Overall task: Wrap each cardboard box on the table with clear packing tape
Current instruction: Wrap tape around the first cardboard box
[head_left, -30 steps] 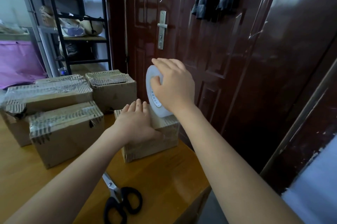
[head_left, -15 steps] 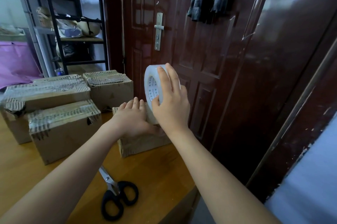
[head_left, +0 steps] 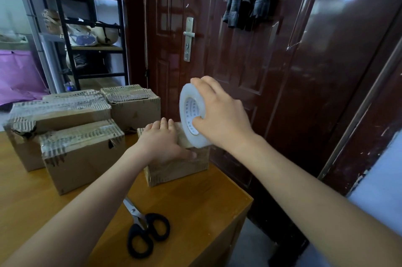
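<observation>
A small cardboard box [head_left: 176, 169] stands near the right edge of the wooden table [head_left: 195, 206]. My left hand [head_left: 162, 142] lies flat on its top, fingers straight, thumb along the near top edge. My right hand [head_left: 219, 114] grips a roll of clear packing tape [head_left: 191, 116], thumb in the core, fingers over the rim. The roll stands on edge, its lower rim at the box's right top edge. Three more cardboard boxes stand to the left: a near one [head_left: 82, 155], a long one [head_left: 58, 112] and a far one [head_left: 134, 103], their tops shiny with tape.
Black-handled scissors [head_left: 143, 229] lie on the table in front of the small box. A dark red door [head_left: 239, 49] rises just behind the table's right edge. A black shelf rack [head_left: 87, 27] stands at the back left.
My right hand has tipped the tape roll and brought it lower, toward the right side of the small box. My left hand stays pressed on the box top.
</observation>
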Action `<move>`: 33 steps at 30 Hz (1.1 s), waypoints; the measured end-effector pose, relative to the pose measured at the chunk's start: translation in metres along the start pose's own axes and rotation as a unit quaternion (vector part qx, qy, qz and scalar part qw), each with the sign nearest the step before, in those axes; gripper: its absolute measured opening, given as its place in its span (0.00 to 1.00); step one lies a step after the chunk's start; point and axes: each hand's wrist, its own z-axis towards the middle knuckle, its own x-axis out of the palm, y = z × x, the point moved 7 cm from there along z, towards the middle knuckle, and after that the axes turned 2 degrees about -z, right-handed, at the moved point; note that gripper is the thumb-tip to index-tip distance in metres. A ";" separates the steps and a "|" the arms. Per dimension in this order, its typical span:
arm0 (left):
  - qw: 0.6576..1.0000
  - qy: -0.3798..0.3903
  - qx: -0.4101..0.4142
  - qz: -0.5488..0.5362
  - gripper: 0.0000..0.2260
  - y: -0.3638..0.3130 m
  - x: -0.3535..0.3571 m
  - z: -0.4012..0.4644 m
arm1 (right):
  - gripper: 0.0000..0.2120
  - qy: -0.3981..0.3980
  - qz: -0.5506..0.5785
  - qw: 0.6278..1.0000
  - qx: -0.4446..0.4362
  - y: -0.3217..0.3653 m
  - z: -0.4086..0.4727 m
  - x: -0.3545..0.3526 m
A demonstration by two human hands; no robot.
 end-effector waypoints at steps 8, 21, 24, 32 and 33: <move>1.000 0.001 -0.011 0.000 0.53 0.000 0.000 0.001 | 0.24 0.280 -0.048 0.958 -0.029 0.003 -0.053 -0.004; 0.996 -0.061 -0.020 -0.056 0.51 0.001 -0.003 0.008 | 0.29 0.417 -0.089 0.904 -0.022 -0.010 -0.076 0.012; 0.994 -0.086 -0.008 -0.067 0.43 0.001 -0.006 0.010 | 0.30 0.399 -0.099 0.911 -0.029 -0.013 -0.068 0.010; 0.996 -0.079 0.013 -0.037 0.34 -0.002 -0.002 0.019 | 0.28 0.396 -0.077 0.915 -0.013 -0.027 -0.066 0.025; 0.996 -0.075 0.012 -0.036 0.35 -0.003 -0.001 0.020 | 0.29 0.397 -0.073 0.915 -0.012 -0.030 -0.066 0.024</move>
